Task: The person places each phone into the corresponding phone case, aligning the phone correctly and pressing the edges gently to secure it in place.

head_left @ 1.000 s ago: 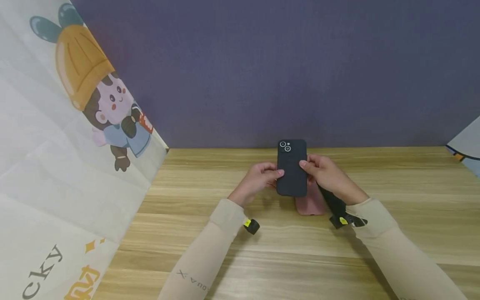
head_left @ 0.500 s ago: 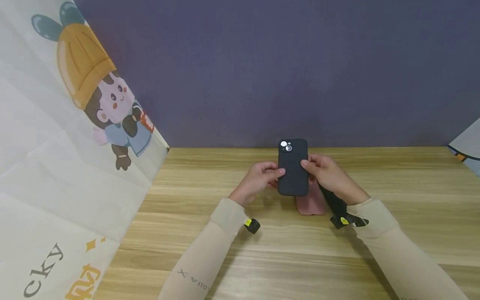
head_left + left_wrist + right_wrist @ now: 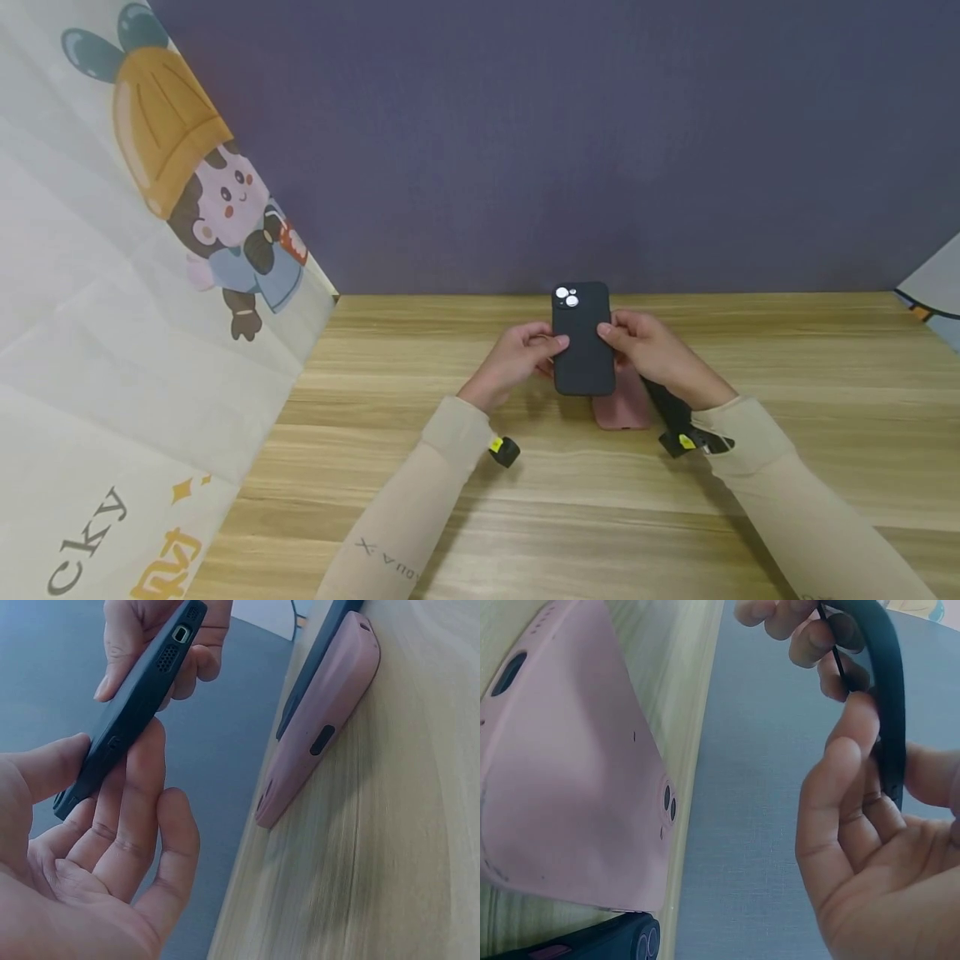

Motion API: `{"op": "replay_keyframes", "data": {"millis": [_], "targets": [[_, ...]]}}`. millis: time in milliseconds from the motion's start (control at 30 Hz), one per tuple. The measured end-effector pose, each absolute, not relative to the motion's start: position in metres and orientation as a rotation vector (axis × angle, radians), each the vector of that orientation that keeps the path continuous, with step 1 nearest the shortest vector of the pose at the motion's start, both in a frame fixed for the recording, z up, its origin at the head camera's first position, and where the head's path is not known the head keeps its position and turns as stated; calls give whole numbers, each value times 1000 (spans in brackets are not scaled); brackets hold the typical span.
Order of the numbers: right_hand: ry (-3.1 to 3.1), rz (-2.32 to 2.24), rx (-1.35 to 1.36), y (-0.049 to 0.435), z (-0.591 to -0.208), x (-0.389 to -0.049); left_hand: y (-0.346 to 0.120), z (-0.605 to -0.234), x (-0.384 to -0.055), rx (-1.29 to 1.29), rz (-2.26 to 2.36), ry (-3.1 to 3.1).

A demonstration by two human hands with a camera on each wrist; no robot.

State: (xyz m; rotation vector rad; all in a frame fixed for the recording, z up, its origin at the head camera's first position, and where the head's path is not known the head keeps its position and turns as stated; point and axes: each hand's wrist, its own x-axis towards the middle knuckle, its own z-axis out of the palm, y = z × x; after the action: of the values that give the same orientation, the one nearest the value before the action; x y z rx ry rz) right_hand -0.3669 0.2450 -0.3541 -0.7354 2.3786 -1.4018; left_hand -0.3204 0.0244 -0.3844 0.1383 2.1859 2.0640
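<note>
In the head view a phone in a black case (image 3: 583, 342) is held up off the table, its back with the camera lenses toward me. My left hand (image 3: 517, 358) pinches its left edge, thumb on the back and fingers beneath. On the opposite edge my right hand (image 3: 656, 348) grips it likewise. The left wrist view shows the port end of the black-cased phone (image 3: 142, 694) between both hands. Beneath it a pink phone case (image 3: 622, 404) lies partly hidden; whether it holds a phone I cannot tell. A dark phone-shaped thing (image 3: 592, 941) lies beside the pink one.
A wooden table (image 3: 420, 517) runs back to a dark blue-grey panel (image 3: 525, 150). On the left hangs a white sheet (image 3: 90, 333) with a cartoon figure. A small black wrist device (image 3: 504, 451) sits at the left cuff, another (image 3: 678, 442) at the right.
The black-cased phone has shifted slightly left and down and changed its tilt a little; its lenses now shine brighter. Both hands keep their grip.
</note>
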Motion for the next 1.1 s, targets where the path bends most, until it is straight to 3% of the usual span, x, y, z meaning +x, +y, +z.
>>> {"op": "replay_keyframes", "data": {"millis": [1100], "targets": [[1973,-1369,-926,252,-358,-383,22,-383,-331,-38,2190,2256]]}}
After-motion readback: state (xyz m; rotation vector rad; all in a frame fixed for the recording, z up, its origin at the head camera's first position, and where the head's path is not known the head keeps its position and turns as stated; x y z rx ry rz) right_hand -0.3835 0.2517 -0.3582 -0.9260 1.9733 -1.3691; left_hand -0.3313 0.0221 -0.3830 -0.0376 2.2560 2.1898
